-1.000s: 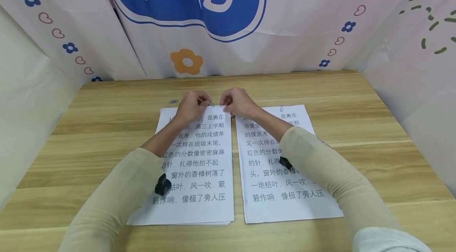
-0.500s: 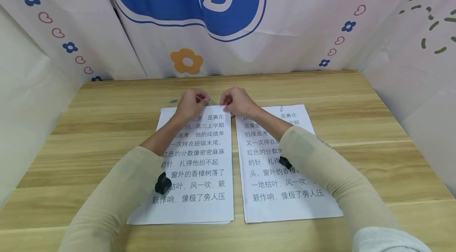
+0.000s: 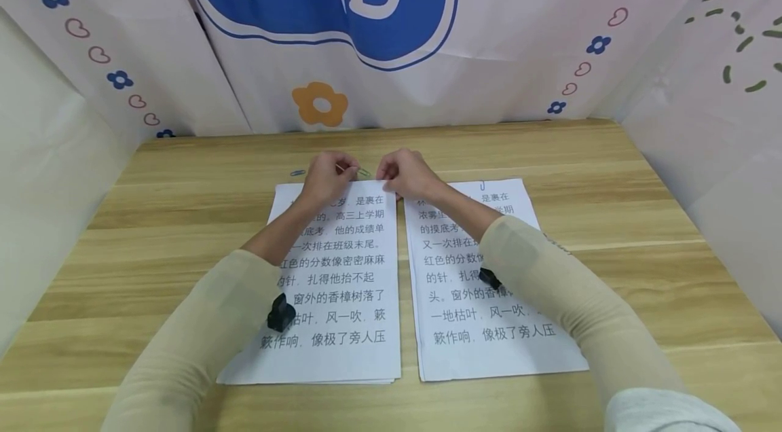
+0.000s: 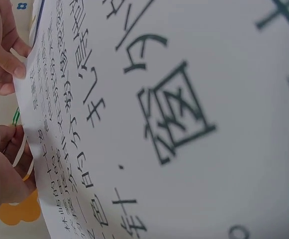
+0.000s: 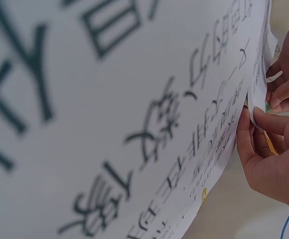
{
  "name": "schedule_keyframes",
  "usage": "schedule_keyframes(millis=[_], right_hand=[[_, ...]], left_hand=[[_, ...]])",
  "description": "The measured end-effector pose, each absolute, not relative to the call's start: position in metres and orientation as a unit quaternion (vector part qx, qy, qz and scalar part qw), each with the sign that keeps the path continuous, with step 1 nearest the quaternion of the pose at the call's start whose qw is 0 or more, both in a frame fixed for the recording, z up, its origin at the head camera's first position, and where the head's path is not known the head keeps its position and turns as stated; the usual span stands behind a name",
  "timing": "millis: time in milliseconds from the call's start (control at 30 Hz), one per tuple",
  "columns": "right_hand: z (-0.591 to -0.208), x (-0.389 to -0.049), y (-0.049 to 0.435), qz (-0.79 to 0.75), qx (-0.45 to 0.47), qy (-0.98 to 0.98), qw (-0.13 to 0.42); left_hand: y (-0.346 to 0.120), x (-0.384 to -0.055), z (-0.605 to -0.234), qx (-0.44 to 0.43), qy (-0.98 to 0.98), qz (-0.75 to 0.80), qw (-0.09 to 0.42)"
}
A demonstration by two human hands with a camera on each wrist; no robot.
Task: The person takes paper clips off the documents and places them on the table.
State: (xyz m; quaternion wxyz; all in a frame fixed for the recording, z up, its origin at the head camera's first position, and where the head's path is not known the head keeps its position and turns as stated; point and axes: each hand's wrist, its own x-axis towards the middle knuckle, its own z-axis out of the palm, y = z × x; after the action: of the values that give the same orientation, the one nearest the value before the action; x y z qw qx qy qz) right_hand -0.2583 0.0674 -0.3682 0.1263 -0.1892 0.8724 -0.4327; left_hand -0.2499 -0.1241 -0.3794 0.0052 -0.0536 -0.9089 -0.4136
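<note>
Two stacks of printed paper lie side by side on the table, a left stack and a right stack. My left hand is at the top edge of the left stack and pinches a green paper clip, just beyond the paper's edge. The green clip also shows at the fingertips in the left wrist view. My right hand pinches the top right corner of the left stack between thumb and fingers, as the right wrist view shows. Its forearm covers part of the right stack.
A loose blue paper clip lies on the wooden table left of my left hand. Another clip sits on the right stack's top edge. In the right wrist view, a small yellow loop shows at a paper edge. Behind the table hangs a printed cloth.
The green clip has moved slightly away from the top edge of the left stack, and my left hand has shifted slightly back with it. My right hand stays at the corner.
</note>
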Motion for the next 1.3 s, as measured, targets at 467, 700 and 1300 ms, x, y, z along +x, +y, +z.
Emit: schedule_keyframes(millis=[467,700,1300], right_hand=[[-0.368,-0.259,0.067,-0.432,-0.185,0.873,0.129],[-0.368,-0.259,0.067,-0.43,-0.19,0.873,0.126],[-0.369,-0.259,0.065,-0.431,-0.187,0.874,0.123]], left_hand=[[-0.122,-0.257,-0.382,-0.031,-0.907,-0.421,0.01],[-0.12,-0.26,-0.382,-0.023,-0.907,-0.42,0.015],[-0.116,-0.269,-0.381,0.006,-0.918,-0.396,0.01]])
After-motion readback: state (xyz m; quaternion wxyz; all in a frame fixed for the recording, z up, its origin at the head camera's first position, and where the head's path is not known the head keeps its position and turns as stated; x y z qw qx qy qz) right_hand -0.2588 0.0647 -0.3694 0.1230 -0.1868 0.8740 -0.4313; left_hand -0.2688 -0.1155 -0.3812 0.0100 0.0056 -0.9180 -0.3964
